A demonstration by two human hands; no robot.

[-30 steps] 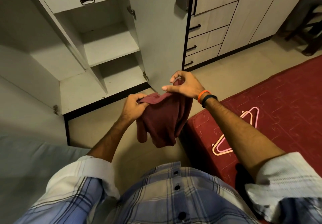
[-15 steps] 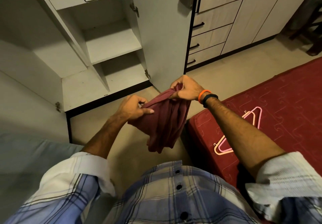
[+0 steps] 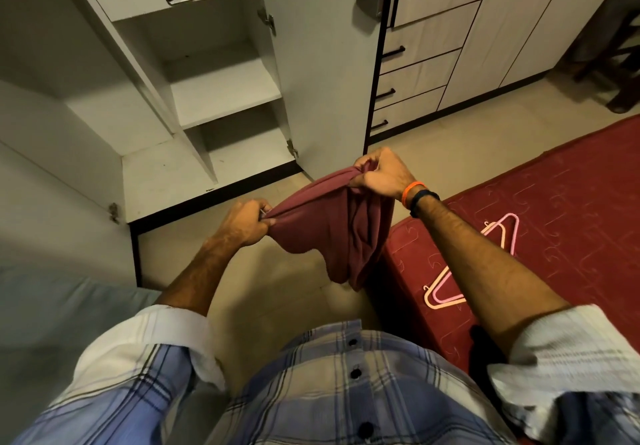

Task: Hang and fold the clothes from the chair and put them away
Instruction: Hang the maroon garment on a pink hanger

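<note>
A maroon garment hangs bunched between my two hands, in the air above the floor. My left hand pinches its left edge with curled fingers. My right hand grips the other end higher up, with an orange and a dark band on that wrist. The cloth's top edge is stretched between the hands and the rest droops down. In front stands an open white wardrobe with bare shelves.
A red mattress lies at the right with pink hangers on it, partly behind my right forearm. The wardrobe door stands open ahead. Wooden drawers line the wall at the right. A pale blue cloth lies at lower left.
My hands have drawn apart, pulling the garment's top edge taut. The right hand closed from loose fingers to a firm grip and rose slightly. The left hand moved left.
</note>
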